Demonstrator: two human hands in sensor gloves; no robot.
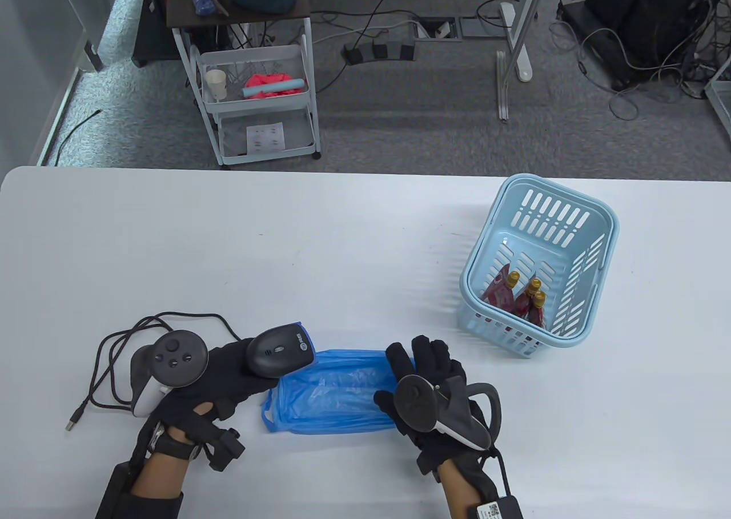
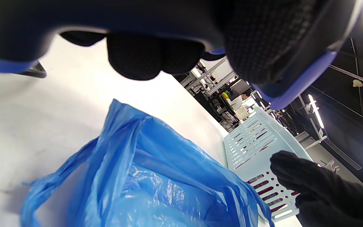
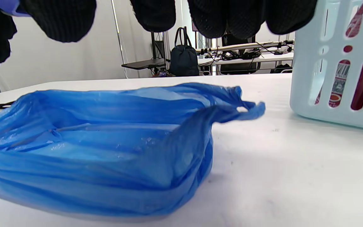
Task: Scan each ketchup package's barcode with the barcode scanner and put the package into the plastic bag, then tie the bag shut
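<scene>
My left hand (image 1: 243,365) grips a dark grey barcode scanner (image 1: 281,351) with blue trim, its head over the left end of the bag. In the left wrist view the scanner (image 2: 279,47) fills the top, with my fingers (image 2: 143,56) curled under it. The blue plastic bag (image 1: 331,393) lies flat on the white table (image 1: 285,245). My right hand (image 1: 425,356) hovers over the bag's right end with relaxed fingers (image 3: 156,12), holding nothing. Several red ketchup packages (image 1: 517,299) with gold caps stand in the light blue basket (image 1: 605,228) at the right.
The scanner's black cable (image 1: 120,347) loops on the table at the left, ending in a loose USB plug (image 1: 73,422). Beyond the table's far edge stands a white trolley (image 1: 257,96). The basket (image 3: 336,63) sits close to the right of the bag (image 3: 99,142).
</scene>
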